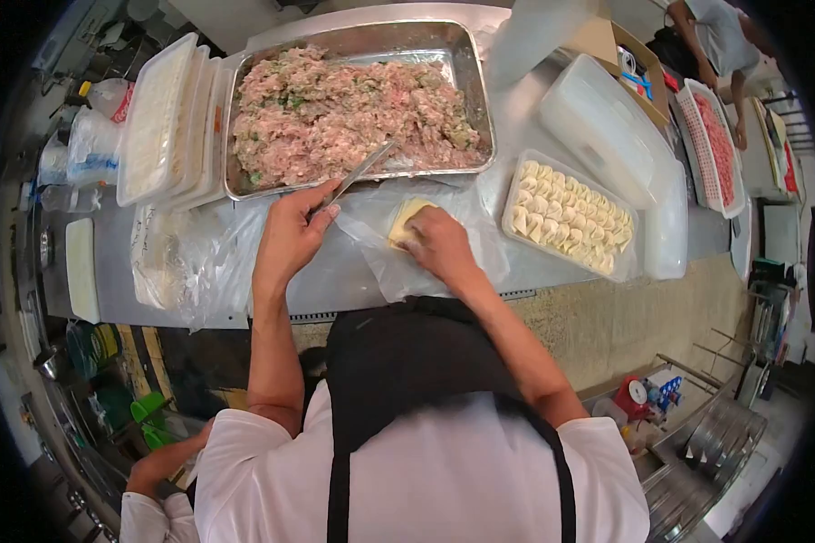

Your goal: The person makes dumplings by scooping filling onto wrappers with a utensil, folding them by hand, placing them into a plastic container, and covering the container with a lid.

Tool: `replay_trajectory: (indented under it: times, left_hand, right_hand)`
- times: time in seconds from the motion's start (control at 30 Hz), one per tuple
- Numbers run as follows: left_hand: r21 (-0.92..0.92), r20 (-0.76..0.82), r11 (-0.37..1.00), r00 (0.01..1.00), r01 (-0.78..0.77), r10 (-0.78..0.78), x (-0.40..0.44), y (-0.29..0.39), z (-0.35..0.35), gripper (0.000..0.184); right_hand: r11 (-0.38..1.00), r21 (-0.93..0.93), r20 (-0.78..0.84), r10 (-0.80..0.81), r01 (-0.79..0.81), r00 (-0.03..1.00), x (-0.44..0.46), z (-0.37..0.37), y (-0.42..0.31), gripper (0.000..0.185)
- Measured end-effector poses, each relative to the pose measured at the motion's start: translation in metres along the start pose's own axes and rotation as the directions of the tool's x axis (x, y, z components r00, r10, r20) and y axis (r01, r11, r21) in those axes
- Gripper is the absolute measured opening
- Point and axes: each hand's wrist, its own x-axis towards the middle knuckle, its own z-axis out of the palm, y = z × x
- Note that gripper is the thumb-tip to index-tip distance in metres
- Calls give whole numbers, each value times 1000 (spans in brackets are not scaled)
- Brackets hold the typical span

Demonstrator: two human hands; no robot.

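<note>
A narrow flat metal spatula [364, 172] is gripped in my left hand [292, 231], its blade slanting up over the near rim of a metal tray [485, 113]. Pink minced meat filling [335, 118] with green bits fills much of that tray. My right hand [441, 242] is closed at a small stack of pale yellow dumpling wrappers [402, 223], fingertips curled on its right side. Plastic film [371, 262] lies under the stack. To the right, rows of folded dumplings [566, 213] sit in a clear plastic container [509, 226].
Stacked lidded containers [158, 127] stand left of the tray, beside plastic bags [199, 262]. Translucent lids [607, 118] lie at right, near a cardboard box [638, 63]. A white basket [697, 100] holds more meat. One person is at upper right; another person's arm [163, 462] shows lower left.
</note>
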Motion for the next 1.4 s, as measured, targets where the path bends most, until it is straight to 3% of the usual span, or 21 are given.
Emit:
replay_trajectory:
  times: [0.07,0.2,0.27,0.5,0.57,0.6,0.67,0.7,0.77,0.83,0.87,0.9,0.93,0.97,1.03,1.1,1.17,1.2,1.27,1.3,1.4]
  left_hand:
    - [-21,-91,989,985,-146,143,3,-3,3,35]
    - [80,-70,997,997,-14,20,5,-4,-14,33]
    - [330,-30,928,981,-173,193,13,-4,-17,31]
    - [555,76,762,933,-333,352,73,20,21,23]
    - [679,82,676,945,-285,317,98,10,45,17]
    - [679,80,677,945,-285,317,99,8,53,17]
    - [580,203,693,900,-428,385,106,7,63,14]
    - [577,206,690,895,-437,395,112,10,60,14]
    - [569,315,708,906,-418,282,117,17,47,12]
    - [609,249,711,936,-351,249,118,32,48,14]
    - [646,172,712,961,-276,217,118,36,48,19]
    - [649,169,710,962,-272,214,122,25,51,19]
    - [601,280,723,937,-341,208,128,11,56,18]
    - [544,390,735,897,-405,206,135,-3,58,17]
    - [531,432,718,873,-449,226,132,17,36,17]
    - [518,473,702,847,-489,241,132,19,28,16]
    - [618,303,731,946,-290,118,134,7,32,18]
    - [620,300,730,946,-288,119,130,9,37,18]
    - [536,472,735,869,-415,146,120,15,50,19]
    - [535,471,736,870,-414,147,123,13,49,19]
    - [231,358,878,876,-419,323,127,16,41,21]
  right_hand:
    - [968,-250,114,10,19,993,7,10,9,22]
    - [981,-185,71,78,-63,994,8,11,4,17]
    - [979,-206,61,7,6,998,2,9,-2,13]
    - [976,-218,70,27,-11,997,2,11,5,14]
    - [990,4,48,140,-140,989,3,6,9,16]
    - [990,3,49,139,-139,989,2,2,11,16]
    - [951,209,34,224,-226,974,1,-11,16,17]
    - [952,205,24,225,-225,974,-2,-19,19,17]
    - [830,430,35,378,-355,925,-14,-34,27,17]
    - [781,445,107,438,-437,892,-21,-51,28,23]
    - [494,776,140,472,-392,871,-27,-56,25,28]
    - [111,956,186,486,-272,854,-30,-62,20,32]
    - [15,965,227,462,-263,857,-34,-63,32,43]
    - [16,965,224,460,-260,859,-40,-64,42,43]
    - [-317,940,253,404,-125,879,-42,-73,37,47]
    - [-353,930,253,414,-102,874,-46,-71,45,49]
    - [-293,951,233,476,-97,848,-49,-68,49,49]
    - [-293,951,233,473,-98,850,-49,-69,47,49]
    - [-198,973,206,501,-120,841,-47,-70,41,48]
    - [-196,973,206,501,-122,841,-45,-69,41,48]
    - [-154,982,178,547,-111,818,-42,-70,42,48]
